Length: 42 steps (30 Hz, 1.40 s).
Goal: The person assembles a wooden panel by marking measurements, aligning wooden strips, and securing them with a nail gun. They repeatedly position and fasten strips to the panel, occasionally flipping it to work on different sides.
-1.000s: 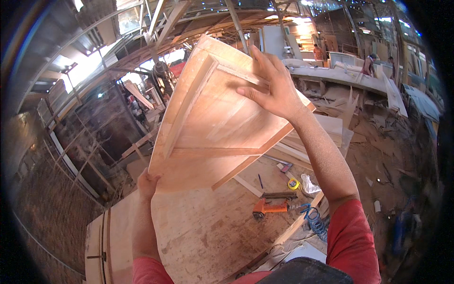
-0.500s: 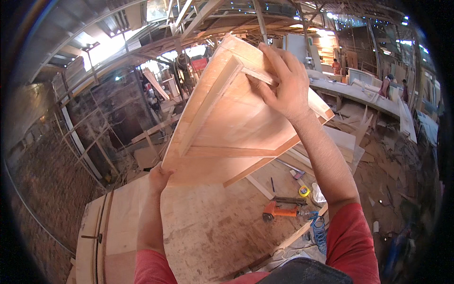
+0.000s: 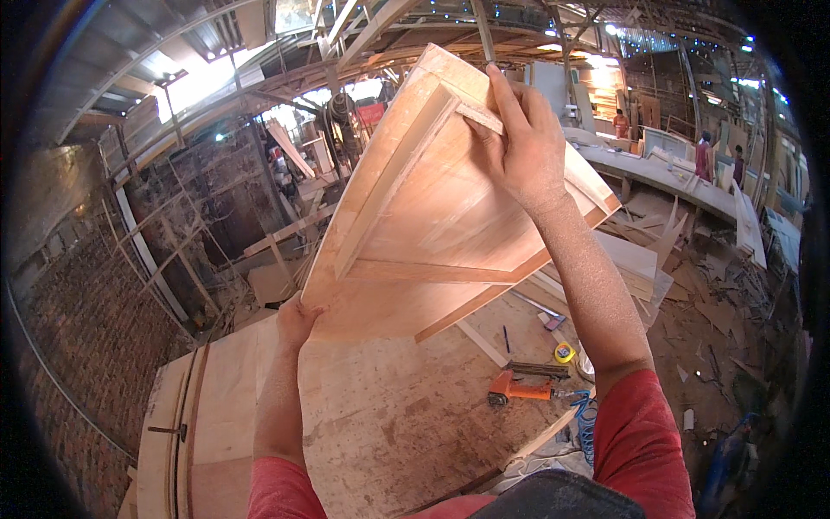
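Note:
Between my hands a light plywood panel point(image 3: 458, 199) with wooden strips framing its face is raised at a tilt above the workbench point(image 3: 380, 406). My left hand point(image 3: 298, 320) grips its lower left corner, the thumb lying on the face. Higher up, my right hand point(image 3: 532, 143) is wrapped over the far upper edge, its fingers around the frame strip there. On the bench below the panel lie an orange nail gun point(image 3: 523, 389) with a coiled blue hose point(image 3: 586, 424), a yellow tape measure point(image 3: 564, 352) and a thin dark pen point(image 3: 506, 336).
Left on the bench are long boards with a dark clamp point(image 3: 177, 431) across them. Wood scraps point(image 3: 713, 303) litter the floor to the right. Beyond stands a long table point(image 3: 666, 173) with people near it. A brick wall point(image 3: 78, 363) runs along the left.
The panel has risen slightly and shifted a little to the right, with both hands keeping hold of it. The tools on the bench appear slightly further right and lower in the picture.

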Available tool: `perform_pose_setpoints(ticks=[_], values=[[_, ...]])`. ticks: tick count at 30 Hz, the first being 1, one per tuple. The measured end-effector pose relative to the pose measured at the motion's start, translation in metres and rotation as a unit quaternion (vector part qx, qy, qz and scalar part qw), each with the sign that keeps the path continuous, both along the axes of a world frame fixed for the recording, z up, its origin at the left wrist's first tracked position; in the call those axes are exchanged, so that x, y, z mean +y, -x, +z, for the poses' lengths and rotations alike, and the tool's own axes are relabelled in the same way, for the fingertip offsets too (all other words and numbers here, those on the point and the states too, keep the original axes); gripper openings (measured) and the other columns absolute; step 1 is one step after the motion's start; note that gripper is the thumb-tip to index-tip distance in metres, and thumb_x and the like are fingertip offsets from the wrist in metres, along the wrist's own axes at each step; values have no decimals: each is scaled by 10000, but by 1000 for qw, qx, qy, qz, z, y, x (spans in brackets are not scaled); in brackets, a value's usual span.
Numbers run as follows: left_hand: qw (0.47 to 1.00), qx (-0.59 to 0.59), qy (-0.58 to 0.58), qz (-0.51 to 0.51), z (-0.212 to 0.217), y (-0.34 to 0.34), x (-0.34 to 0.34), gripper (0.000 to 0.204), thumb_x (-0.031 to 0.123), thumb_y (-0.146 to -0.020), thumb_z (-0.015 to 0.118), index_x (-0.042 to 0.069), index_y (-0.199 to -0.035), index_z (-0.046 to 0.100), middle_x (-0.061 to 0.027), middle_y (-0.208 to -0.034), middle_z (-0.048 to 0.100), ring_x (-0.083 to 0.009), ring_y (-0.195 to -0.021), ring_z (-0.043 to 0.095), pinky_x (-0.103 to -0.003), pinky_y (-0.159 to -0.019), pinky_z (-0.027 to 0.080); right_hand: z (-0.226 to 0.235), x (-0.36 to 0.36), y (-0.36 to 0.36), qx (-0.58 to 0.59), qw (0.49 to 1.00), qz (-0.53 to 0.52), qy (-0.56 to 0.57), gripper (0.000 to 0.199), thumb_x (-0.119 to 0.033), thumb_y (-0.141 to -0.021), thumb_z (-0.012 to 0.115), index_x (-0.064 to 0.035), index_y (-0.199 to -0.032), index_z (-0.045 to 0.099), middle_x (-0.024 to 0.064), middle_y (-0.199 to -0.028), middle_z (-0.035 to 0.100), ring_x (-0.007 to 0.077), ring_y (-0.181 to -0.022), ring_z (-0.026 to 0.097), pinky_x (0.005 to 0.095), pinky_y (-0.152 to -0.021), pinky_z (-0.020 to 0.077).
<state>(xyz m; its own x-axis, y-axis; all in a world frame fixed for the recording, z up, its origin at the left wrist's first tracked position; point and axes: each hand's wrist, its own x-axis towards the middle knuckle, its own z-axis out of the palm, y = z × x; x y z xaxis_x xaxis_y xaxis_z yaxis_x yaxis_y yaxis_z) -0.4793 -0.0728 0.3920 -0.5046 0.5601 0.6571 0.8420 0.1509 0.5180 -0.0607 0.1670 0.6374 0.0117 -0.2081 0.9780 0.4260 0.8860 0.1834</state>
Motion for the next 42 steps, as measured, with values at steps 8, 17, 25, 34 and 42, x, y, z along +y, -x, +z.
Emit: perform_pose_setpoints(ticks=[8,17,25,34,42], values=[[996,11,48,72,24,-32,1,469,284,-753,894,66,-1120,700,-144,-905,740,-280,-797,710,-379,-709,521,3,11,7,22,1000,-6,-15,709,-231,-835,780,-83,-1466,494,99,-1148,605,291,-1001,583,413,-841,485],[994,19,62,88,26,-29,0,483,299,-754,898,57,-1120,697,-156,-928,744,-301,-846,723,-379,-732,532,6,19,10,15,999,-20,-21,618,-299,-975,661,-89,-1516,450,159,-1158,600,316,-1021,607,417,-873,512],[999,-26,-30,-29,10,-11,4,454,211,-775,877,14,-1138,687,-157,-1011,761,-262,-924,740,-358,-790,546,12,10,8,22,998,56,-27,623,-354,-859,762,-85,-1391,579,125,-1038,624,314,-959,610,440,-817,499],[997,-67,-5,-38,10,-26,-10,369,28,-856,769,-31,-1205,663,-113,-1124,749,-163,-1029,695,-305,-886,530,9,1,19,37,997,48,-42,635,-445,-854,731,-111,-1371,576,115,-1005,588,319,-916,589,450,-773,477],[995,-50,-34,-83,-12,-12,-19,399,-1,-850,752,-50,-1231,642,-106,-1136,738,-169,-1046,682,-307,-909,520,5,-3,16,10,998,54,-27,620,-458,-885,704,-122,-1385,559,103,-1031,589,301,-974,591,446,-830,487]])
